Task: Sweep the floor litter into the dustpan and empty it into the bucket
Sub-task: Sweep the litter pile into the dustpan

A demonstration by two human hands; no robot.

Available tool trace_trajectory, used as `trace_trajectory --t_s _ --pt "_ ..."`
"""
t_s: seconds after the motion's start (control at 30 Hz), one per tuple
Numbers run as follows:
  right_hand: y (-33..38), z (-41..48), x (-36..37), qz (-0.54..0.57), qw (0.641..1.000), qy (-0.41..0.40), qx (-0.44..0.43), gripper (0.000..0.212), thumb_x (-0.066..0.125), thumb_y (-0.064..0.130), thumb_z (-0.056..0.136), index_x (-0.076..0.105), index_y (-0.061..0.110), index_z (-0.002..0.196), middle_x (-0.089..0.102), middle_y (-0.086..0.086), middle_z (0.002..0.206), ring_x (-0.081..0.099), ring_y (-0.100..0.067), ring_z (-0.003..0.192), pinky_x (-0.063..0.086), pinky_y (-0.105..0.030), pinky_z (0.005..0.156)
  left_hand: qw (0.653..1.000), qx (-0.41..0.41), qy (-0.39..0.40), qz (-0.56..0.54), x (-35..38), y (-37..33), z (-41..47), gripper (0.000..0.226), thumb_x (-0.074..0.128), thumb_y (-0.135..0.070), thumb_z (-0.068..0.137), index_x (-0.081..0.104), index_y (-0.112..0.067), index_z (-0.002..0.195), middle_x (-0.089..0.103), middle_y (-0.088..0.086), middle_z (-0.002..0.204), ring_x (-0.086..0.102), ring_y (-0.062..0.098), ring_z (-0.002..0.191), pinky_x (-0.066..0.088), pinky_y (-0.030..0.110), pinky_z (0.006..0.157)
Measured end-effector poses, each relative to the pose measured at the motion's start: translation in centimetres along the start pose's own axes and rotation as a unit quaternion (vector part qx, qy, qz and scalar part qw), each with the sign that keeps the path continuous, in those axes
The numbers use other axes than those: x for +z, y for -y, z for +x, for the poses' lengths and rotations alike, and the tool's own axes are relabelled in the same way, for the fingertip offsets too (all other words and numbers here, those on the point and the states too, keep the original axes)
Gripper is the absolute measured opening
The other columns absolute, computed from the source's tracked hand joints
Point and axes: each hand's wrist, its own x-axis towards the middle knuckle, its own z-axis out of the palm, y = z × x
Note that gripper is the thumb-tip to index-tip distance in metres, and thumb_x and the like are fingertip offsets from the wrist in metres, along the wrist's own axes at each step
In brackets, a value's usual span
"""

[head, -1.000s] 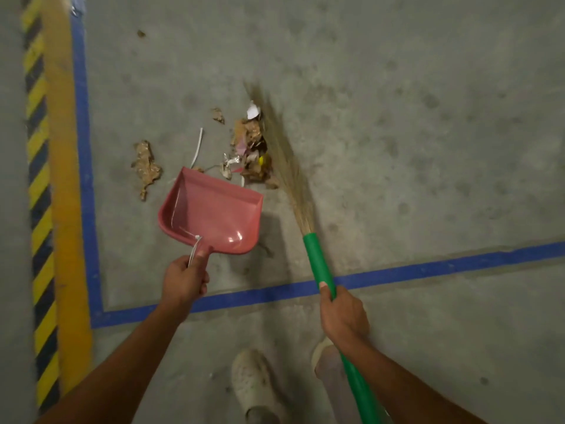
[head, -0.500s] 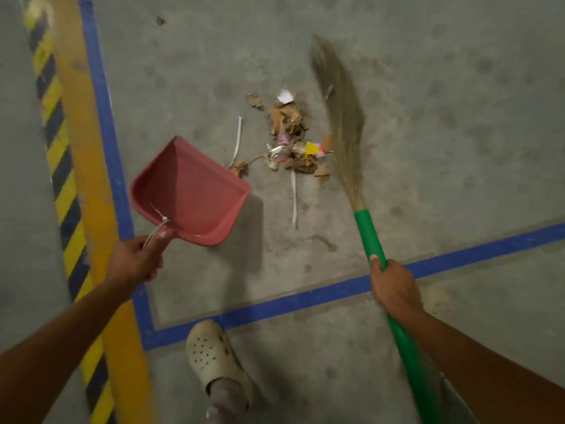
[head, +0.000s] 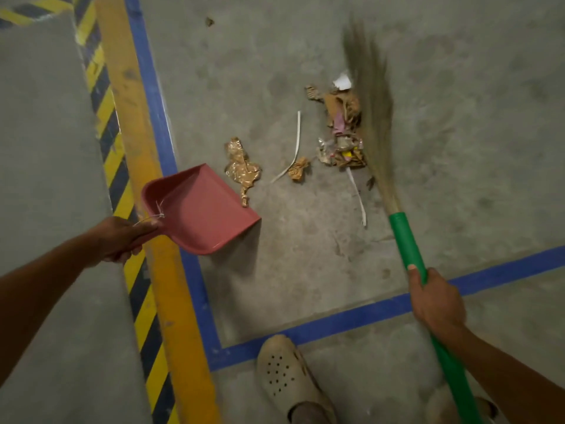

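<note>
Grey concrete floor (head: 458, 148); litter pile (head: 342, 130) heaped at one o'clock; gold wrapper (head: 241, 169) at eleven, white strip (head: 295, 148) between them; blue tape line (head: 336, 316) corners at seven; yellow stripe (head: 137, 133) runs along nine.

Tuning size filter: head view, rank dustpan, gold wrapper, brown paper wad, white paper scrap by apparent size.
1. dustpan, clearly largest.
2. gold wrapper.
3. brown paper wad and white paper scrap: look alike, not ranked.
</note>
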Motion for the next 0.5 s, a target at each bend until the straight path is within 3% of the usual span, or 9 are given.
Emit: trace_trajectory --t_s 0.07,0.17,0.23,0.33,0.43,0.5 --pt "0.5 -0.2 0.7 -0.011 1.0 0.002 -0.009 0.052 0.035 0.054 0.102 0.057 0.006 0.102 0.064 -0.023 0.091 0.062 -0.039 0.086 0.048 -0.042 0.073 1.0 0.022 0.003 0.011 0.4 -2.2 1.2 0.077 0.057 -0.079 0.067 0.06 -0.002 0.063 0.052 0.017 0.053 0.043 0.019 0.043 0.03 0.021 0.045" --pt "1.5 -0.4 1.3 -0.027 0.999 0.015 -0.026 0.047 0.036 0.053 0.102 0.055 0.01 0.1 0.054 -0.011 0.077 0.052 -0.029 0.073 0.042 -0.037 0.066 0.998 0.061 -0.002 0.029 1.4 -5.7 2.5 0.066 0.059 -0.065 0.083 0.056 -0.002 0.063 0.05 0.011 0.044 0.04 0.018 0.033 0.027 0.018 0.036" --pt "2.0 -0.4 1.4 -0.035 0.998 0.021 -0.04 0.044 0.037 0.054 0.102 0.053 0.013 0.097 0.048 -0.005 0.07 0.049 -0.027 0.07 0.041 -0.035 0.065 0.996 0.078 0.005 0.038 2.1 -7.8 3.4 0.066 0.06 -0.063 0.084 0.06 0.001 0.068 0.05 0.01 0.044 0.04 0.019 0.034 0.028 0.019 0.038" --pt "2.7 -0.7 1.1 -0.072 0.994 0.035 -0.077 0.043 0.037 0.055 0.101 0.053 0.015 0.099 0.048 -0.004 0.069 0.056 -0.031 0.071 0.043 -0.036 0.065 0.994 0.098 0.015 0.049 3.5 -10.7 3.7 0.071 0.058 -0.074 0.074 0.057 -0.004 0.066 0.053 0.013 0.05 0.043 0.022 0.04 0.032 0.022 0.042" --pt "2.9 -1.4 0.8 -0.107 0.986 0.045 -0.118 0.041 0.037 0.055 0.101 0.053 0.018 0.102 0.045 -0.002 0.068 0.066 -0.034 0.082 0.042 -0.036 0.065 0.992 0.116 -0.002 0.043 5.6 -13.0 3.5 0.065 0.057 -0.065 0.087 0.054 -0.005 0.064 0.052 0.008 0.044 0.042 0.017 0.031 0.031 0.019 0.035" --pt "2.4 -1.8 0.7 -0.116 0.982 0.046 -0.145 0.04 0.036 0.056 0.101 0.053 0.02 0.103 0.043 0.001 0.066 0.065 -0.031 0.078 0.039 -0.033 0.062 0.993 0.116 -0.005 0.027 6.6 -13.9 3.4 0.063 0.056 -0.062 0.091 0.055 -0.003 0.067 0.055 0.009 0.048 0.044 0.017 0.035 0.034 0.02 0.038"
